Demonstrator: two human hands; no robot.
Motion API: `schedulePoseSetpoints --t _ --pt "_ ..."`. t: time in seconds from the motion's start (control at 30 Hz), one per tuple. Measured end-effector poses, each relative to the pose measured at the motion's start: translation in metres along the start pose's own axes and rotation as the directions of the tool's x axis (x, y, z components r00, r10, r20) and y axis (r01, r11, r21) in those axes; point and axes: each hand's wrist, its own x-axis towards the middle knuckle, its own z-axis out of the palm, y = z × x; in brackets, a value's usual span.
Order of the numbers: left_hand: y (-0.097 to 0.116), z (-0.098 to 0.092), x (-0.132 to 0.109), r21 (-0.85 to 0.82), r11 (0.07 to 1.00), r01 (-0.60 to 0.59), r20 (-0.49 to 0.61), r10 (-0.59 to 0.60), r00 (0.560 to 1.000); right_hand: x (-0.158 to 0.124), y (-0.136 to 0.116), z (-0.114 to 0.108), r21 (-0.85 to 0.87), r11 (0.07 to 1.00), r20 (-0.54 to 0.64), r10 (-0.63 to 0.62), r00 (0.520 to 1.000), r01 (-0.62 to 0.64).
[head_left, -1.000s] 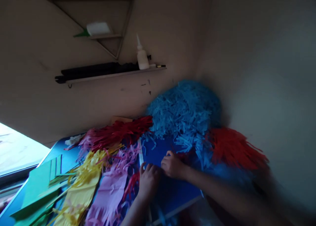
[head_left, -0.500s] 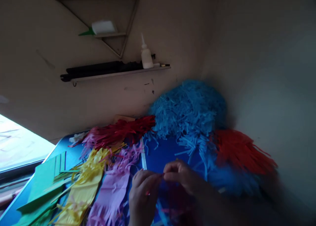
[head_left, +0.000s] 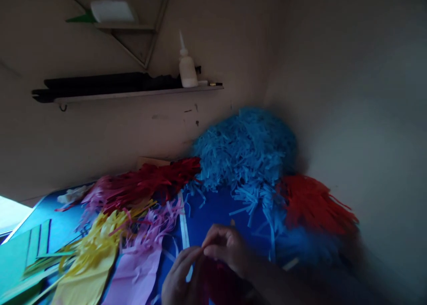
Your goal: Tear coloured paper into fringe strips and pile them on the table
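Low in the middle of the head view, my left hand (head_left: 183, 273) and my right hand (head_left: 228, 249) meet at the fingertips. Both are closed in a pinch over the top of a dark red sheet of thin paper (head_left: 218, 283). The paper hangs beneath my fingers, dim and partly hidden by them. Left of my hands lie a fringed pink paper strip (head_left: 138, 269) and a fringed yellow paper strip (head_left: 90, 269). Beyond my right hand is a big mound of fringed blue paper (head_left: 245, 149).
Red fringed paper (head_left: 316, 202) lies at the right and dark red fringe (head_left: 150, 180) along the wall. Green paper (head_left: 16, 251) is at the left on the blue table (head_left: 213, 211). A wall shelf (head_left: 133, 94) carries a glue bottle (head_left: 188, 69).
The view has swung so the shelf and strips sit further left. My hands stay pinched together on the dark red paper, slightly lower and further left in the picture.
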Motion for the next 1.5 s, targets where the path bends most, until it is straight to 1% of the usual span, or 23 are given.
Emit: schedulePoseSetpoints --t 0.03,0.07,0.1,0.13,0.17,0.2,0.23,0.3,0.37,0.47,0.5,0.57,0.6,0.63,0.67,0.73,0.83,0.97,1.07,1.13,1.27,1.4,1.5 --pt "-0.001 -0.004 0.001 -0.079 0.99 0.117 -0.048 -0.121 0.991 0.015 0.001 -0.01 -0.231 0.973 -0.019 -0.009 1.0 0.004" --pt "0.0 -0.007 0.002 -0.187 0.953 0.237 -0.079 -0.255 0.964 0.033 0.002 -0.023 -0.494 0.869 -0.063 -0.018 0.998 -0.016" --pt "0.002 -0.01 0.003 -0.306 0.887 0.345 -0.073 -0.383 0.921 0.051 0.003 -0.038 -0.595 0.802 -0.118 -0.029 0.993 -0.047" --pt "0.005 -0.012 0.004 -0.416 0.801 0.431 -0.032 -0.486 0.873 0.07 0.005 -0.053 -0.641 0.764 -0.162 -0.039 0.986 -0.074" --pt "0.007 -0.012 0.005 -0.5 0.712 0.493 0.03 -0.554 0.832 0.087 0.008 -0.067 -0.683 0.724 -0.186 -0.037 0.982 -0.102" --pt "0.01 -0.01 0.005 -0.554 0.64 0.533 0.091 -0.59 0.803 0.101 0.011 -0.079 -0.716 0.687 -0.194 -0.03 0.981 -0.121" --pt "0.012 -0.008 0.006 -0.586 0.589 0.557 0.133 -0.608 0.783 0.113 0.014 -0.088 -0.742 0.657 -0.195 -0.018 0.981 -0.135" --pt "0.013 0.0 0.006 -0.624 0.524 0.58 0.175 -0.63 0.757 0.125 0.019 -0.098 -0.781 0.607 -0.18 0.007 0.984 -0.147" --pt "0.013 0.006 0.006 -0.642 0.482 0.596 0.195 -0.649 0.735 0.123 0.02 -0.099 -0.797 0.588 -0.16 0.014 0.987 -0.137" --pt "0.01 0.01 0.004 -0.621 0.476 0.622 0.205 -0.668 0.715 0.099 0.015 -0.086 -0.791 0.607 -0.126 -0.036 0.991 -0.079" --pt "0.008 0.01 0.003 -0.598 0.494 0.631 0.205 -0.667 0.717 0.087 0.013 -0.079 -0.771 0.636 -0.106 -0.065 0.992 -0.04" --pt "0.005 0.009 0.002 -0.528 0.566 0.633 0.196 -0.645 0.739 0.059 0.01 -0.06 -0.671 0.74 -0.036 -0.108 0.993 0.056" --pt "0.005 0.01 0.001 -0.482 0.619 0.621 0.175 -0.626 0.76 0.044 0.01 -0.049 -0.495 0.862 0.007 -0.118 0.993 0.106" --pt "0.004 0.011 0.001 -0.428 0.678 0.597 0.143 -0.602 0.786 0.031 0.011 -0.038 -0.304 0.945 0.057 -0.104 0.993 0.117" --pt "0.005 0.011 0.001 -0.371 0.739 0.563 0.102 -0.57 0.816 0.019 0.013 -0.027 -0.147 0.983 0.073 -0.102 0.992 0.112" --pt "0.009 0.013 0.001 -0.26 0.829 0.495 0.056 -0.499 0.865 0.0 0.016 -0.009 0.086 0.993 0.055 -0.091 0.994 0.086" --pt "0.02 0.013 0.0 -0.161 0.879 0.448 0.068 -0.443 0.894 -0.016 0.017 0.004 0.258 0.964 -0.002 -0.061 0.998 0.059" --pt "0.031 0.009 -0.001 -0.084 0.924 0.372 0.066 -0.368 0.928 -0.025 0.022 0.007 0.337 0.942 -0.029 0.021 0.999 -0.01" --pt "0.032 0.006 -0.003 -0.02 0.959 0.283 0.061 -0.281 0.958 -0.03 0.027 0.009 0.332 0.942 -0.065 0.07 0.995 -0.045" --pt "0.032 0.006 -0.005 0.013 0.972 0.235 0.066 -0.236 0.97 -0.033 0.029 0.01 0.312 0.949 -0.092 0.07 0.993 -0.037" --pt "0.033 0.007 -0.008 0.032 0.984 0.172 0.07 -0.174 0.982 -0.036 0.028 0.011 0.298 0.955 -0.151 0.061 0.987 -0.014" --pt "0.035 0.008 -0.009 0.058 0.992 0.109 0.1 -0.115 0.988 -0.037 0.026 0.009 0.311 0.949 -0.162 0.093 0.982 -0.039" --pt "0.036 0.008 -0.008 0.08 0.994 0.076 0.098 -0.083 0.992 -0.038 0.025 0.007 0.304 0.951 -0.159 0.104 0.982 -0.051"
